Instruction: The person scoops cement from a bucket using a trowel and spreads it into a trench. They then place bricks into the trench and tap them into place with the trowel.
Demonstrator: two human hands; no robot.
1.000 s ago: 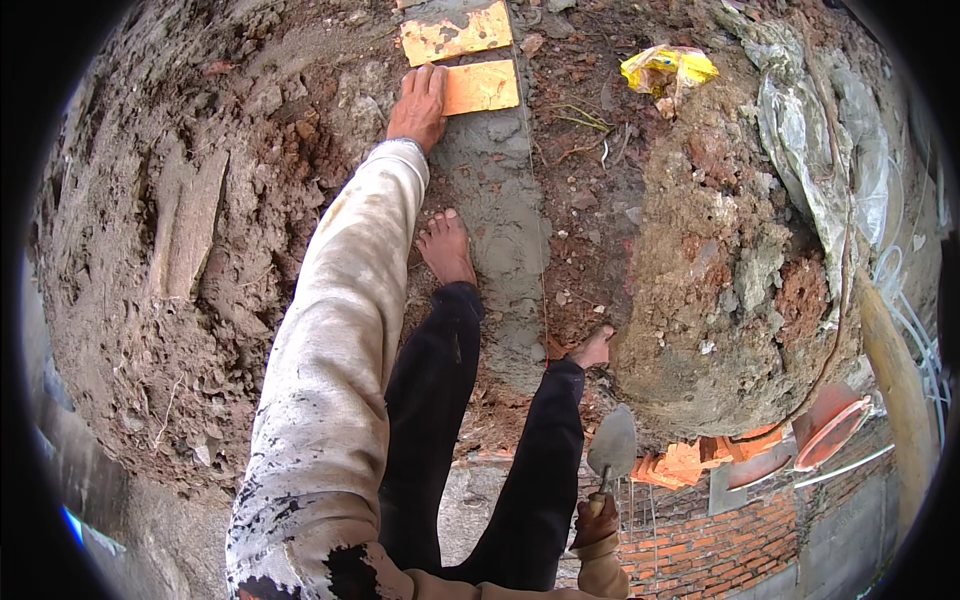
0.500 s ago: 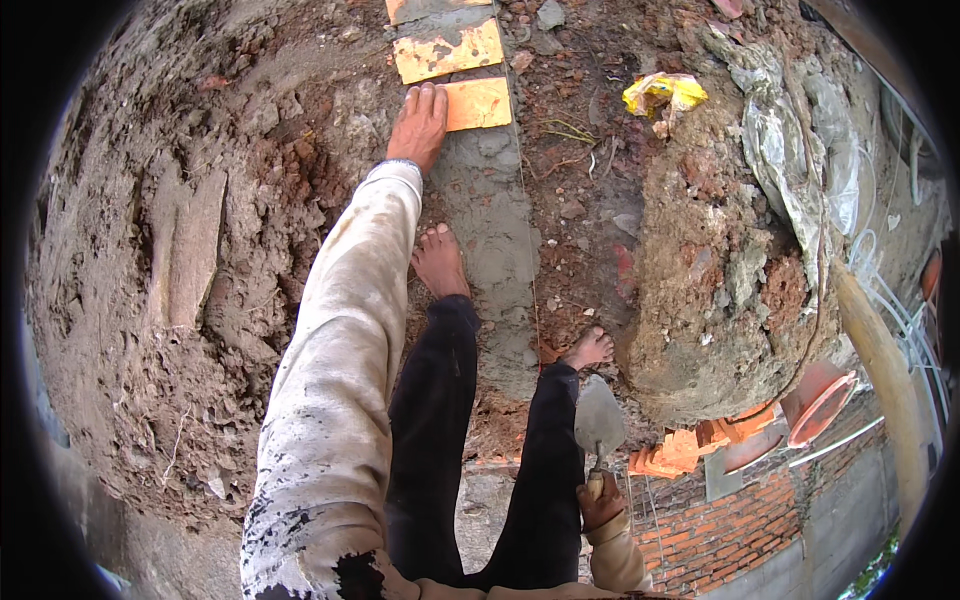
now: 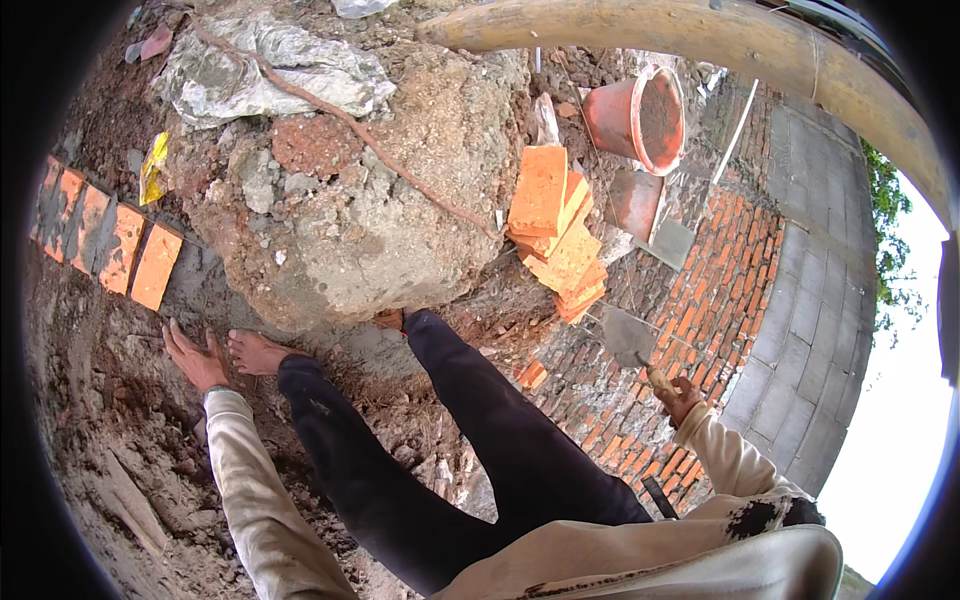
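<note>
My left hand (image 3: 195, 355) is empty, with its fingers stretched out, just below the end brick (image 3: 157, 267) of a laid row. That row of flat orange bricks is smeared with grey mortar and runs to the far left. A strip of wet mortar (image 3: 205, 290) continues beyond the end brick, close to my bare left foot (image 3: 258, 352). Off to the right, my right hand (image 3: 681, 401) is closed round the wooden handle of a trowel (image 3: 627, 337). The trowel's grey blade is raised in front of a brick wall and carries no clear load.
A stack of orange bricks (image 3: 540, 195) stands right of a large earth mound (image 3: 370, 220). Behind it is a red bucket (image 3: 612, 115) with dark contents. A thick wooden pole (image 3: 640, 25) crosses the top. Plastic sheeting (image 3: 275, 70) and a root lie on the mound.
The view has swung to the right, bringing in the brick stack, bucket and wall. My left hand has come off the end brick. The trowel is still in my right hand.
</note>
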